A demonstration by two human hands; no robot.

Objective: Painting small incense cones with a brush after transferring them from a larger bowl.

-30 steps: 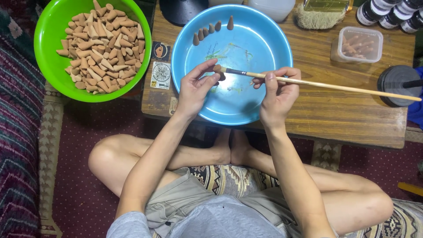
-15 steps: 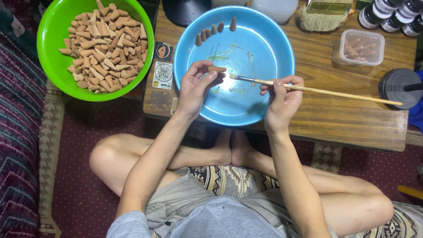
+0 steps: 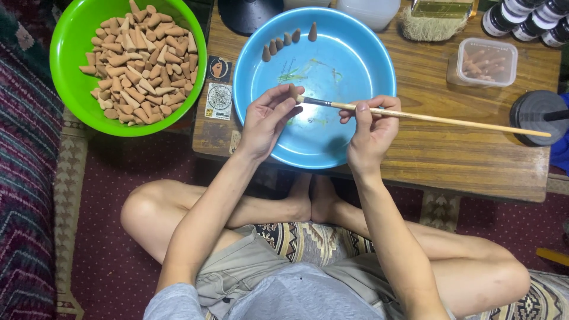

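Observation:
My left hand [image 3: 267, 118] pinches a small brown clay cone [image 3: 292, 92] over the blue bowl [image 3: 361, 65]. My right hand [image 3: 370, 127] holds a long wooden paintbrush [image 3: 438, 118] near its ferrule, and the brush tip touches the cone. Several brown cones [image 3: 287, 40] stand in a row along the bowl's far inner wall. Green and yellow paint smears [image 3: 296, 74] mark the bowl's bottom. A green bowl [image 3: 71, 35] at the left is heaped with many plain cones [image 3: 139, 59].
The blue bowl sits on a low wooden table [image 3: 450, 148]. A clear plastic box [image 3: 486, 62] with brown pieces, a black lidded cup [image 3: 536, 115] and dark paint bottles [image 3: 521, 18] stand at the right. My crossed legs lie below the table's edge; a patterned cushion [image 3: 24, 178] is at the left.
Both hands have shifted slightly within the bowl, and the brush tip has moved onto the cone held by my left hand. The brush handle now lies more level.

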